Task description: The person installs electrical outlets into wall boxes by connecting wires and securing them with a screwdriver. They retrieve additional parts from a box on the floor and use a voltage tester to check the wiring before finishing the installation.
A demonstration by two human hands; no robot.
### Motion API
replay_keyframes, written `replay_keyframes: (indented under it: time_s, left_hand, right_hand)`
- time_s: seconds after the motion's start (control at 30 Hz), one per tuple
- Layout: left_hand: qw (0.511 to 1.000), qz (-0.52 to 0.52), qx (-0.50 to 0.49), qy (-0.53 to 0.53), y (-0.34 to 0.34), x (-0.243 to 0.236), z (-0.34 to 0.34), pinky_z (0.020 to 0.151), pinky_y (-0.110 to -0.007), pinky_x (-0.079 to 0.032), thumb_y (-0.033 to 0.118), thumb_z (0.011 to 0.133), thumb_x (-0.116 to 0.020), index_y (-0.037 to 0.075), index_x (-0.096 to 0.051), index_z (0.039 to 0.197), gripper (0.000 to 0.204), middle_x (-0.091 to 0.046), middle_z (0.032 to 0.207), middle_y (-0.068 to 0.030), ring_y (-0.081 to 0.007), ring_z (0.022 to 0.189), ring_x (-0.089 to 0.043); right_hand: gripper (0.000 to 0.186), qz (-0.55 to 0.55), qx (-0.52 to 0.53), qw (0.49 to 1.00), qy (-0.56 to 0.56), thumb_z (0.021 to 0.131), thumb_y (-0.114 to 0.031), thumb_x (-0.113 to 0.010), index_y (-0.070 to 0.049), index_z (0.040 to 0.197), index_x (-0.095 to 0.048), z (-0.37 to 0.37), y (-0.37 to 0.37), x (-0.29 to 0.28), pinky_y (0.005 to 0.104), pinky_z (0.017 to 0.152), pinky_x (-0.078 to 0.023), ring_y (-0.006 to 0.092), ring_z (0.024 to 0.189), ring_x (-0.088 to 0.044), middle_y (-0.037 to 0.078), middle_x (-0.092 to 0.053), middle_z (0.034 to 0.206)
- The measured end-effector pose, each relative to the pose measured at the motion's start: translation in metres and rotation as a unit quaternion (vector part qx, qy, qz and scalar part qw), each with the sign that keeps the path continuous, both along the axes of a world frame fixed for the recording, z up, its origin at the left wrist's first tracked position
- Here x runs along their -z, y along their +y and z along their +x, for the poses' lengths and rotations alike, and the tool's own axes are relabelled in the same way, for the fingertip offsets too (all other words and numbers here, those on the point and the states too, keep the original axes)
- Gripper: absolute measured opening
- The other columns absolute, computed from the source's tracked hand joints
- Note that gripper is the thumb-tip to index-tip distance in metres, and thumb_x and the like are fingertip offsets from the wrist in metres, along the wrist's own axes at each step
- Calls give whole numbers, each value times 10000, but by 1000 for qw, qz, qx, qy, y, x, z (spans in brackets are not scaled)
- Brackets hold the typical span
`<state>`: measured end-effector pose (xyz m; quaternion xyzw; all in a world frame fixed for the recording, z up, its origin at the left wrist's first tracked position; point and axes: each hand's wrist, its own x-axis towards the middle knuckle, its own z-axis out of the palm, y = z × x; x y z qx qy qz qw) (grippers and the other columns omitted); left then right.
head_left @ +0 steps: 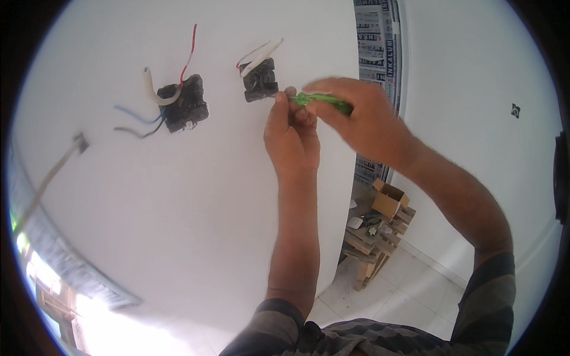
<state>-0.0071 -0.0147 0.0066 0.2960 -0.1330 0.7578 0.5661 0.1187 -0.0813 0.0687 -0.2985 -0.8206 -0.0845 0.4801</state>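
Note:
A screwdriver with a clear green handle (324, 102) lies in the grip of my right hand (375, 118), which is slightly blurred. Its shaft points left toward the lower right corner of a black wall box (260, 82) set in the white wall. My left hand (292, 135) is raised beside that corner, thumb and fingers pinched together around the screwdriver's tip end. Whatever small thing they pinch is hidden. From the top of the box stick out a white cable (261, 57) and a thin red wire (250, 52).
Left of it sits a larger black wall box (185, 105) with a bent white cable (151, 89) and red, blue and black wires. Another cable (50, 172) hangs at far left. Below right, a wooden pallet stand (371, 252) carries a cardboard box (389, 200) and tools.

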Motion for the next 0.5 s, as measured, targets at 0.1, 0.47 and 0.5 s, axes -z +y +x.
replay_keyframes:
  time_s: [0.1, 0.47, 0.5]
  left_hand:
    - [1000, 9, -1, 1, 3, 4, -1, 675, -270, -453, 172, 1026, -593, -5, -629, 953, 194, -627, 1033, -69, -110, 741, -530]
    - [998, -37, -37, -24, -6, -3, 5, 711, -284, -477, 189, 1036, -575, -17, -629, 1000, 216, -634, 987, -62, -122, 788, -564]
    - [1000, -13, -20, -18, -1, 1, 1, 714, -283, -479, 193, 1037, -575, -23, -630, 1011, 224, -635, 973, -61, -123, 792, -570]
  right_hand:
    - [232, -311, -11, 950, 42, 974, -180, -626, -20, 1138, -666, -3, -15, -20, 352, 606, -493, 211, 714, -636, 134, -651, 808]
    - [226, -72, -22, 997, -11, 944, -111, -617, 9, 1133, -648, -3, 0, 0, 417, 634, -530, 312, 714, -640, 162, -630, 825]
    - [250, -80, -14, 996, -27, 952, -99, -610, 2, 1178, -641, -2, 3, -1, 380, 615, -503, 267, 697, -609, 138, -610, 828]
